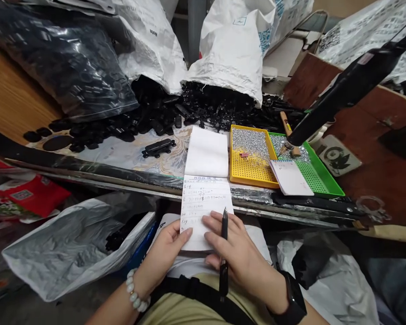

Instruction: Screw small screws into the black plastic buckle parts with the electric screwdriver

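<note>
handwriting: too small to read | black tool: cut off right | left hand: fingers partly hidden

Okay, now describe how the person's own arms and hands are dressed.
The left hand has a bracelet of round, pale beads at its wrist. The right hand has a black watch with a dark rectangular face and black strap. Both hands are gloveless, and the forearms show no sleeves.

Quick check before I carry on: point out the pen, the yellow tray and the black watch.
Pen [223, 271]: head view, on the dark barrel.
Yellow tray [250, 174]: head view, on the bare perforated floor, near side.
Black watch [295, 292]: head view, on the watch's face.
</note>
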The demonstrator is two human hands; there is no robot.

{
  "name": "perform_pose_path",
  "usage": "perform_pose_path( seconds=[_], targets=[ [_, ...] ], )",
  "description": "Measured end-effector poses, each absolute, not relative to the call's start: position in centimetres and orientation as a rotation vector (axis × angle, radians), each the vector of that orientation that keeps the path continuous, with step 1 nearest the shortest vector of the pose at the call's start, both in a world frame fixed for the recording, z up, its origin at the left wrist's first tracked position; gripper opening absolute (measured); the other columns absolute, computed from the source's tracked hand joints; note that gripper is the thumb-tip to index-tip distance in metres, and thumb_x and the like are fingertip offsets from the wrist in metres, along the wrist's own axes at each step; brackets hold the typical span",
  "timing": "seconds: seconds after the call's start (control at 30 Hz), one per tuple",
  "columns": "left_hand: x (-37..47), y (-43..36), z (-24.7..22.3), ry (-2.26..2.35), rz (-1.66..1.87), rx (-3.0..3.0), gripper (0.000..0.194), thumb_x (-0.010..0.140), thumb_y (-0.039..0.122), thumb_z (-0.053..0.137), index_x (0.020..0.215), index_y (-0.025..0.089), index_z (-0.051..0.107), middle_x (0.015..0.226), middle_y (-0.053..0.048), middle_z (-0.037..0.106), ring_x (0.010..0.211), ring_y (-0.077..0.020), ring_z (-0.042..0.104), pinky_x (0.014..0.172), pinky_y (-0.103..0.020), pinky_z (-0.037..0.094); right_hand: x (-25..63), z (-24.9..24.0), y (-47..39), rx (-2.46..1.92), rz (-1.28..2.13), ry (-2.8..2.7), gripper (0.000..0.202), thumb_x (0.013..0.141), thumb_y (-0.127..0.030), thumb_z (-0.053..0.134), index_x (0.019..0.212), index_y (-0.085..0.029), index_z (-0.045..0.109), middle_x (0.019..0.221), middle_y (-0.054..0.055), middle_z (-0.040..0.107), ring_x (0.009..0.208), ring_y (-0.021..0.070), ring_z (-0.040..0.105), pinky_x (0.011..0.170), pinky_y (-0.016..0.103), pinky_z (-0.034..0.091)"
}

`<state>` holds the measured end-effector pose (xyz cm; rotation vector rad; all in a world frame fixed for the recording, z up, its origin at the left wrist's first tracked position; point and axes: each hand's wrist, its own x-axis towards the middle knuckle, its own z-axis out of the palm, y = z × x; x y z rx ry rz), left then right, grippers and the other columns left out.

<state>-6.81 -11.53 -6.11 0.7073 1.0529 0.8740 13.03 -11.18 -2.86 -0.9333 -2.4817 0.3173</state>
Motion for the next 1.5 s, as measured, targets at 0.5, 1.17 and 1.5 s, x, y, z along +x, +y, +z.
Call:
perform_pose_path(
  seconds=[0.5,1.17,1.5],
  targets=[
    [-8.1,-13.4,-6.1,0.893,0.825,0.676,0.029,0.083,0.031,0.057,0.110,0.020,0.061,0.109,-0.006,0.065,0.095,-0.0181,0.060,0.083,-0.028,0.048,12.1,-3.5,-11.1,-0.967,0.400,-2.358,0.027,0.088,-0.026,0.052,0.112,-0.019,0.044,0.121,0.016,0.058,0.114,0.0274,0.052,0.091,0.050,0.042],
    [-6.9,-12.9,-6.7,1.151,0.855,0.781,0.022,0.077,0.039,0.062,0.077,0.017,0.059,0.077,-0.001,0.065,0.074,-0.0131,0.057,0.070,-0.022,0.046,14.9,4.7,-7.3,-0.988,-0.229,-1.770,0.038,0.076,-0.002,0.056,0.108,-0.023,0.053,0.105,0.006,0.063,0.096,0.0210,0.062,0.083,0.040,0.052],
    [-6.8,-12.8,-7.4,1.057,0.914,0.670,0.030,0.079,0.035,0.061,0.104,0.019,0.063,0.086,-0.003,0.068,0.074,-0.0141,0.059,0.072,-0.026,0.047,10.2,-3.5,-11.0,-0.935,0.200,-2.403,0.020,0.087,-0.021,0.053,0.106,-0.014,0.053,0.121,0.017,0.058,0.114,0.0259,0.051,0.087,0.043,0.049]
  ],
)
